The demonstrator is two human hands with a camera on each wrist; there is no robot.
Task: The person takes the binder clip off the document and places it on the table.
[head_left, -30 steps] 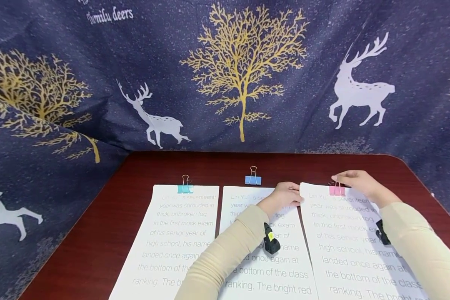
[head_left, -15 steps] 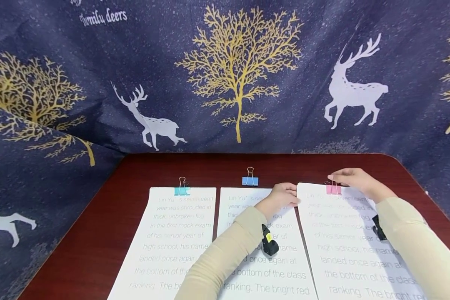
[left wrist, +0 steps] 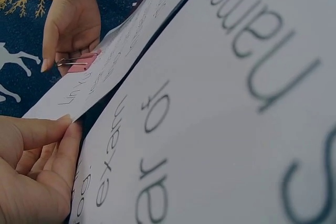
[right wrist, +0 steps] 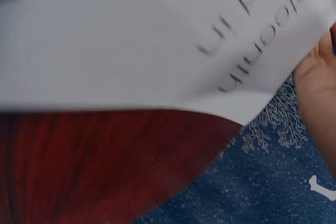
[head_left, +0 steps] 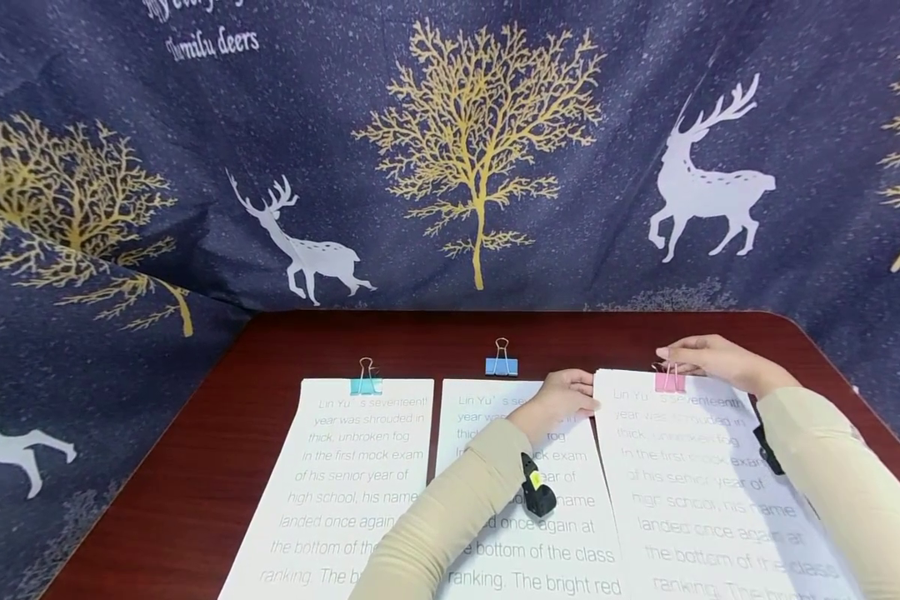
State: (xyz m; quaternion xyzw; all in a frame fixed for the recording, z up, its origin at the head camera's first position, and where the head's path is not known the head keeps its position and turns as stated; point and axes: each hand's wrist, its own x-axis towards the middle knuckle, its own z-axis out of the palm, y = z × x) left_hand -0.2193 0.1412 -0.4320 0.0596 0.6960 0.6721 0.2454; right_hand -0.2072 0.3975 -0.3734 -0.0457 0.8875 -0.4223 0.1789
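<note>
My left hand pinches the left top corner of the right-hand stack of printed paper between thumb and fingers; the left wrist view shows the thumb on top. A pink binder clip sits on that stack's top edge. My right hand holds this clip, its fingertips at the wire handles; in the left wrist view several of its fingers curl behind the pink clip. The stack's right top corner stands raised over the table in the right wrist view.
A middle paper stack lies under my left arm, with a blue binder clip just beyond its top edge. At left, another stack carries a teal binder clip. A patterned dark blue cloth hangs behind the red-brown table.
The head view has shifted slightly. My right hand has settled a little lower around the pink clip's handles; the left hand keeps its pinch on the paper corner.
</note>
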